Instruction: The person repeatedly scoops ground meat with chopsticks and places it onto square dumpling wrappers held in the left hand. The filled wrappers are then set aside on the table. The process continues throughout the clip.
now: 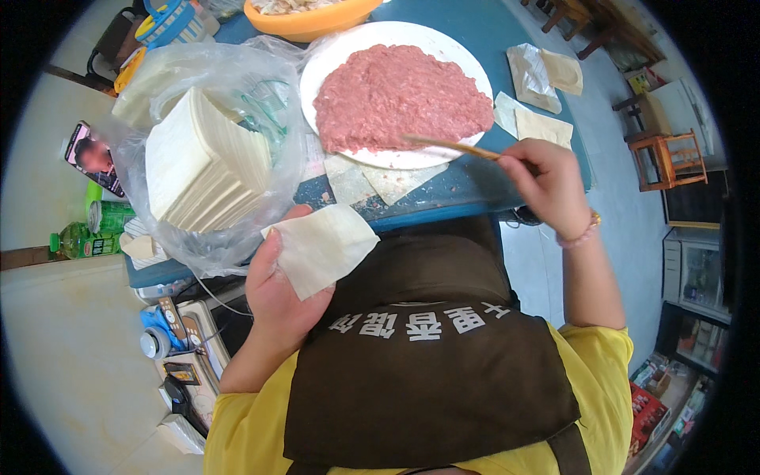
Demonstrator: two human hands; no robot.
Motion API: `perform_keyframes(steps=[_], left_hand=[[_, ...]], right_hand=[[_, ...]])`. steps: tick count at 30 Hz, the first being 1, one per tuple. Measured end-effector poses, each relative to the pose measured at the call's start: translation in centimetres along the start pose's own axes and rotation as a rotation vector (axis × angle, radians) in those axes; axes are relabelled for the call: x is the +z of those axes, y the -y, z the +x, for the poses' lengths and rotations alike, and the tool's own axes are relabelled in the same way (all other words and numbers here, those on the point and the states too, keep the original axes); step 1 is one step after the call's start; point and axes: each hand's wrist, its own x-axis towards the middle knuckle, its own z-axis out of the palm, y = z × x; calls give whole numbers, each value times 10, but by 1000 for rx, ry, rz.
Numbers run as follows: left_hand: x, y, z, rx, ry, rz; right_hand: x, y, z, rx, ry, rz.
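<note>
A square dough wrapper [325,249] lies across the palm and fingers of my left hand [285,291], with the thumb on its edge. My right hand [543,184] grips a thin wooden stick [454,145], whose tip reaches the near edge of the raw minced meat [401,98]. The meat is spread in a mound on a large white plate [309,98]. Left of the plate, a thick stack of square wrappers [205,166] stands in an opened clear plastic bag [237,65], just beyond my left hand.
An orange bowl [314,22] with pale contents stands behind the plate. Loose wrapper pieces [398,181] lie under its near rim on the blue tabletop [469,190]. More pieces [543,127] and a small packet [532,77] are at the right. A phone [95,157] and a green bottle [86,240] stand far left.
</note>
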Motion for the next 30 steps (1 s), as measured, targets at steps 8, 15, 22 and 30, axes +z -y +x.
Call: perform_keyframes(steps=[8,15,22,30], left_hand=[[6,9,13,-8,-9,-24],[16,17,22,-24,34,-20],[20,24,25,-3,-23,-5],[37,30,36,-37,30,16]], right_hand=[[-31,-26,-21,-82,82,-29],[-25,-37,-27,-257,122,-129],[-26,-55,-28,-222,107,-102],[-41,-65,-11,-277,-122,-251]])
